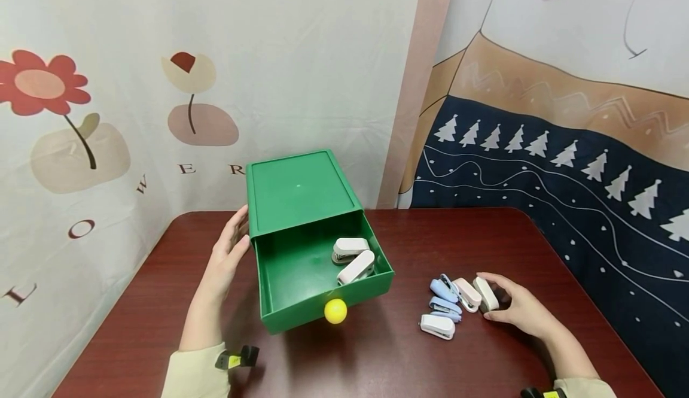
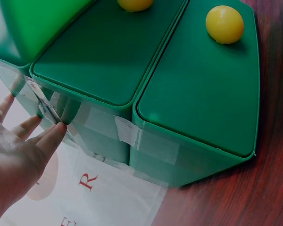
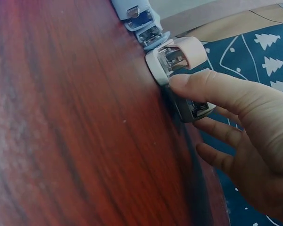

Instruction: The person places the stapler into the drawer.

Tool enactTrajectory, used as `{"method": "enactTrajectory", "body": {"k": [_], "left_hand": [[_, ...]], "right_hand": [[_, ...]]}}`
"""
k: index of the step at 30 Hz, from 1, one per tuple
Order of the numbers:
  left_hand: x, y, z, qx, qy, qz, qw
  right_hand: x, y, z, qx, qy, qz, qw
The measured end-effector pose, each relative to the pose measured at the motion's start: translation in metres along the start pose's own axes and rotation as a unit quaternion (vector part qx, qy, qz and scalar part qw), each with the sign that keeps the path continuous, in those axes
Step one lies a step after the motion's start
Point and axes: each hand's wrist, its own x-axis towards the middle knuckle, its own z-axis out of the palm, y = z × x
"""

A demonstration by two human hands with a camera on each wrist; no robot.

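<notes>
A green drawer cabinet has its top drawer pulled out, with two whitish mini staplers at its right side. My left hand touches the cabinet's left side with extended fingers; in the left wrist view, the fingertips meet the taped side wall. On the table to the right, my right hand pinches a white stapler between thumb and fingers. Beside it lie a pale pink stapler, two blue staplers and another white stapler. The right wrist view partly hides the pinched stapler.
Yellow round knobs stand on the drawer fronts, one on the open drawer and others on the lower, closed drawers. The dark red wooden table reaches back to a printed curtain.
</notes>
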Motion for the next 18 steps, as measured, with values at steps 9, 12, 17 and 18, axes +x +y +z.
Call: {"method": "enactTrajectory", "body": {"k": [9, 12, 17, 18], "left_hand": [[0.0, 0.0, 0.0, -0.001, 0.002, -0.002, 1.0], [0.0, 0.0, 0.0, -0.001, 0.001, -0.003, 1.0], [0.0, 0.0, 0.001, -0.002, 0.0, 0.0, 1.0], [0.0, 0.0, 0.001, -0.002, 0.001, 0.001, 1.0]], "right_hand": [[-0.002, -0.019, -0.009, -0.02, 0.042, -0.008, 0.999], [0.001, -0.03, -0.013, -0.037, 0.057, -0.015, 0.998], [0.007, -0.05, -0.018, -0.064, 0.079, -0.017, 0.995], [0.008, -0.054, -0.019, -0.064, 0.084, -0.02, 0.994]]}}
